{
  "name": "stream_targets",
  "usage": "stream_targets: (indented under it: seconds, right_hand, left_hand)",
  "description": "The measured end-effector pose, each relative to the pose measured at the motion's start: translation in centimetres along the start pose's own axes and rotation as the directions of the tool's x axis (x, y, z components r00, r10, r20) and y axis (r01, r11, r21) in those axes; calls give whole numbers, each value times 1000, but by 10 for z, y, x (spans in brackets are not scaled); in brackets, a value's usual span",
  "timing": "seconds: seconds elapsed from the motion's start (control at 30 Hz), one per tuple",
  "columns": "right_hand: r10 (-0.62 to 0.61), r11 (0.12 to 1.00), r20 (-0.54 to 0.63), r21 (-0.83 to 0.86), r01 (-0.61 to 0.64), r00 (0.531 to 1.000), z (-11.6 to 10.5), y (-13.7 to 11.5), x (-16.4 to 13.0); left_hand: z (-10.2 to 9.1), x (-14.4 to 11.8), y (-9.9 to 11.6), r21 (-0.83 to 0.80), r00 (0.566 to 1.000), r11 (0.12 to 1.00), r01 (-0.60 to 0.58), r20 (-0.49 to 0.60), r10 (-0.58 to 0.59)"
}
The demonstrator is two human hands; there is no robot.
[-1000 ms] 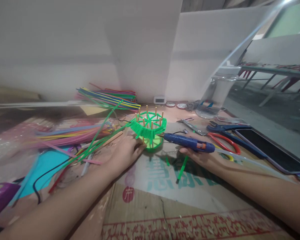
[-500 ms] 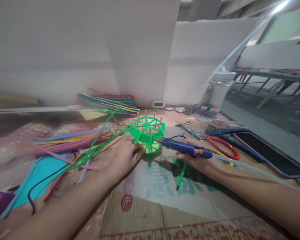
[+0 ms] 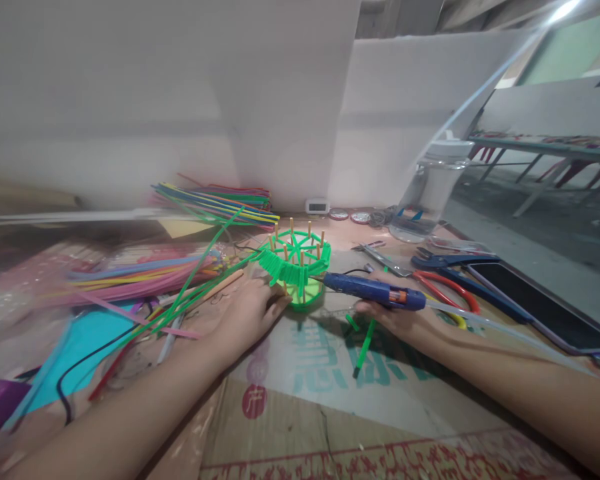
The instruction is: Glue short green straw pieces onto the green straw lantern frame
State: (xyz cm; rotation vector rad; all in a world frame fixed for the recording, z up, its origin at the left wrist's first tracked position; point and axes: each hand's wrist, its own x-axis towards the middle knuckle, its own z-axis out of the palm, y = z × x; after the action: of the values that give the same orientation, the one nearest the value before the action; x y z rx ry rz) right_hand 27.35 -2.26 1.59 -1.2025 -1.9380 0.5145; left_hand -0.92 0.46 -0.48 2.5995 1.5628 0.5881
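Head view: glue gun points left at green frame, axis crosswise.

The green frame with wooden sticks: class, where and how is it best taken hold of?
I'd take the green frame by its lower rim, coming from the person's left, where the left hand is. The wooden sticks poke up above the upper ring, making a grip from above awkward, and the blue glue gun points its tip at it from the right.

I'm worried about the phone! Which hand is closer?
Right. The right hand, holding the glue gun, is left of the phone; the left hand is farther left, by the green frame.
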Motion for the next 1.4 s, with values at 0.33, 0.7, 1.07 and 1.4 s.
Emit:
stream_targets:
  seconds: [0.33,0.7,1.07,1.4]
  right_hand:
    - [19,999,-28,34,-18,999,-2,-5,0]
    - [19,999,11,44,-19,1000,-2,-3,2]
    - [-21,994,10,110,20,1000,-1,0,0]
    - [-41,993,5,110,41,999,-2,2,0]
  left_hand:
    - [-2,0,1,-1,1000,1000,-26,-7,25]
    - [-2,0,1,16,1000,1000,-19,-2,19]
    - [-1,0,-1,3,1000,1000,-28,-4,28]
    - [-2,0,1,-11,1000,1000,-25,1,25]
